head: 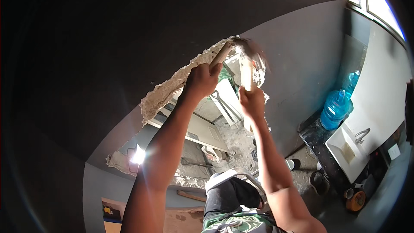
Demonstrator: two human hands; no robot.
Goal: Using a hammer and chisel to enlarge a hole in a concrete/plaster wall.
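Note:
My left hand [202,79] grips a dusty round bar [222,53], possibly a chisel, angled up to the right. In my right hand [254,102] is the pale wooden handle of a hammer [246,74]. Its head is blurred and close to the bar's upper end; whether they touch cannot be told. Both tools are at the upper end of a large ragged opening [171,94] with a rough, broken masonry edge. The dark plastered surface [129,38] borders this edge. My fist hides the lower part of the bar.
Through the opening show a pale panel [207,131], a D-shaped tool handle [216,94] and a rubble-strewn floor [237,139]. A bright lamp [138,156] glares at left. A white curved rail [226,176] is by my legs. Right: water jugs [335,108] and a sink [336,145].

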